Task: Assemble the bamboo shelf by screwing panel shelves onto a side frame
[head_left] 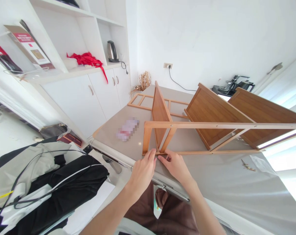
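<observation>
A partly assembled wooden shelf unit (187, 125) lies on its side across the grey table, with its ladder-like side frames and upright brown shelf boards. At its near left end, my left hand (143, 169) has its fingers closed on the lower rail, beside the foot of the first board (160, 114). Just to the right, my right hand (176, 164) is curled at the same joint, thumb and fingertips against the rail. Whether a small part sits between the fingertips is hidden. Several screws (248, 166) lie on the table to the right.
A clear plastic bag (263, 164) lies near the screws, and a blurred paper (128, 129) rests on the tabletop (108, 125). Black clothes (81, 176) and a white power strip (27, 200) are at the left. A kettle (112, 51) and red ribbon (89, 59) occupy the wall shelves.
</observation>
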`<action>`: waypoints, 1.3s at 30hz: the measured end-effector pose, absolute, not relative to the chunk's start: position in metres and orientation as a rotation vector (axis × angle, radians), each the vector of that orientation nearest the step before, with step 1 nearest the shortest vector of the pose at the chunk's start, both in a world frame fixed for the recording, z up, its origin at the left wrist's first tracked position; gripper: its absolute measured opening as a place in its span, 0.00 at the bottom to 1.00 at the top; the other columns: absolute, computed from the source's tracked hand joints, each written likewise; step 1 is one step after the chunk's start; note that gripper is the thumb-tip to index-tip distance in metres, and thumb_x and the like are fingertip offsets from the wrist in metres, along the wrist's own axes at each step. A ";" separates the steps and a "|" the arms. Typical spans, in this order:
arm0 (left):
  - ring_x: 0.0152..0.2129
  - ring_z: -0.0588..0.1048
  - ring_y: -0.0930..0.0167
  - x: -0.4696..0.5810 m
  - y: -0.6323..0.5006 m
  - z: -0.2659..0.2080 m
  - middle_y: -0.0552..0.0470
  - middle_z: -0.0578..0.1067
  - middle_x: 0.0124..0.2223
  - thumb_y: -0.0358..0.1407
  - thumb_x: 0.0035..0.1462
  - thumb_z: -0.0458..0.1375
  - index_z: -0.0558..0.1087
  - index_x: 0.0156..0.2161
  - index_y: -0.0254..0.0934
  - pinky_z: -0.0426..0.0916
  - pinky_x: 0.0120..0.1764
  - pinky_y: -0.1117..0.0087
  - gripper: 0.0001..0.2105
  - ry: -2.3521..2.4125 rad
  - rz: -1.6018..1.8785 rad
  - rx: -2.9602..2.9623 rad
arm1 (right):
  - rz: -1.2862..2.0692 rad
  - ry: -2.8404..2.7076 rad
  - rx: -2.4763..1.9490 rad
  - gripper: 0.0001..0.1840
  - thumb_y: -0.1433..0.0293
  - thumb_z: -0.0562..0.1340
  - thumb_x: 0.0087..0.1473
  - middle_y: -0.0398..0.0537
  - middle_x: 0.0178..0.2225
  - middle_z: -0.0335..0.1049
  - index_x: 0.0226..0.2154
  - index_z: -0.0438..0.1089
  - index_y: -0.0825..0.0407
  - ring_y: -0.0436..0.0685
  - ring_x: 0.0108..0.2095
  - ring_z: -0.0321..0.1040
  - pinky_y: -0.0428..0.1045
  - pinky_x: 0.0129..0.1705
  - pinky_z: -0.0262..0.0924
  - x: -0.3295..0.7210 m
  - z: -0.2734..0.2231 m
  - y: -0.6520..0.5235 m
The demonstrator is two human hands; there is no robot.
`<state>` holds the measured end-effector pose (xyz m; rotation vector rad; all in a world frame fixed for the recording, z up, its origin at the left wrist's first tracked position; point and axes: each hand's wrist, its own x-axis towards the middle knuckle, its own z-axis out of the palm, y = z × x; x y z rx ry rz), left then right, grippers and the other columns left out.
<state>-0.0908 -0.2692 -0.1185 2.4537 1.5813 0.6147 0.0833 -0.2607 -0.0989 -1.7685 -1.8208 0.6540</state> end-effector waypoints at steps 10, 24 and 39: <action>0.35 0.83 0.61 -0.078 -0.252 -0.127 0.37 0.72 0.62 0.27 0.66 0.49 0.66 0.64 0.37 0.78 0.34 0.65 0.22 1.679 0.321 2.576 | 0.823 -1.882 -1.687 0.10 0.60 0.62 0.58 0.38 0.19 0.70 0.31 0.70 0.48 0.52 0.23 0.67 0.45 0.28 0.54 0.094 -0.099 -0.257; 0.41 0.83 0.60 -0.083 -0.249 -0.123 0.41 0.72 0.62 0.31 0.69 0.49 0.69 0.57 0.37 0.78 0.37 0.64 0.15 1.586 0.428 2.505 | 0.773 -1.861 -1.727 0.08 0.63 0.61 0.59 0.39 0.20 0.69 0.30 0.69 0.48 0.53 0.24 0.66 0.46 0.30 0.52 0.090 -0.098 -0.257; 0.41 0.82 0.61 -0.088 -0.254 -0.109 0.47 0.78 0.54 0.33 0.68 0.52 0.65 0.58 0.40 0.78 0.40 0.65 0.15 1.526 0.491 2.425 | 0.810 -1.817 -1.759 0.10 0.61 0.61 0.59 0.40 0.20 0.70 0.30 0.70 0.48 0.54 0.24 0.66 0.47 0.32 0.54 0.089 -0.099 -0.257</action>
